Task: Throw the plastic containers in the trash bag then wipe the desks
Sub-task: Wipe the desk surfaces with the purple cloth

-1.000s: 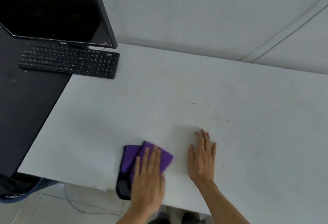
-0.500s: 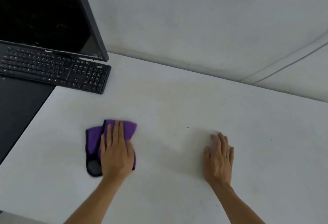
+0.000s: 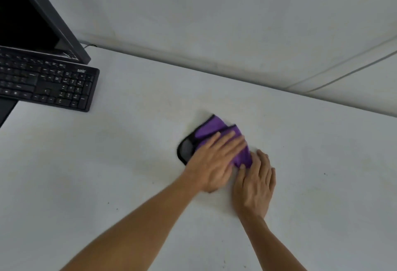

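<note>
A purple cloth [image 3: 214, 130] with a black edge lies folded on the white desk [image 3: 129, 174], near the middle of the view. My left hand [image 3: 214, 161] presses flat on the cloth with straight fingers pointing up and to the right; it is blurred by motion. My right hand [image 3: 255, 182] rests flat on the desk just right of the left hand, its fingertips touching the cloth's right edge. No plastic containers or trash bag are in view.
A black keyboard [image 3: 49, 83] sits at the desk's far left, with a black monitor [image 3: 32, 17] behind it. A pale wall [image 3: 214, 23] runs along the desk's far edge. Small dark specks dot the desk surface.
My left hand has slid the cloth to the right and farther from me, up against my right hand. The right hand stayed flat on the desk. The view has shifted.
</note>
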